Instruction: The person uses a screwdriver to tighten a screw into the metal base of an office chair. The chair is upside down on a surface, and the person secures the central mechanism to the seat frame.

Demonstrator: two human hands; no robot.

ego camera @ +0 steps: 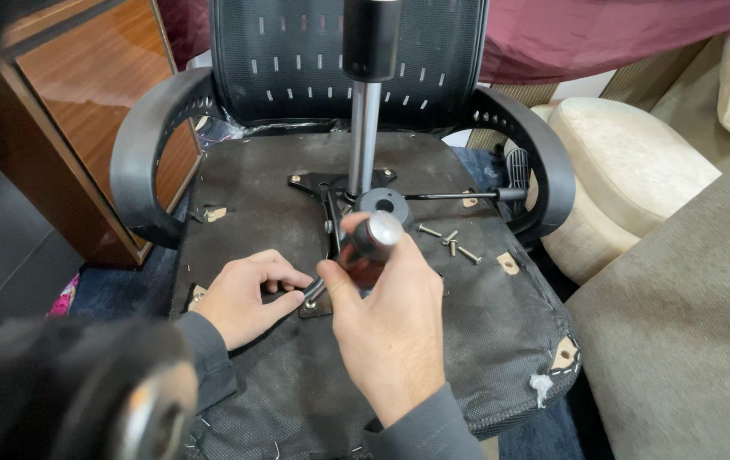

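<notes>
Right now the right hand (390,319) is wrapped tight around a screwdriver (367,247), its tip down at a corner of the black mounting plate (328,204) on the upturned chair seat (297,375). Beside it, the left hand (241,298) pinches that plate corner. Loose bolts (452,243) lie near the gas cylinder (365,145).
</notes>
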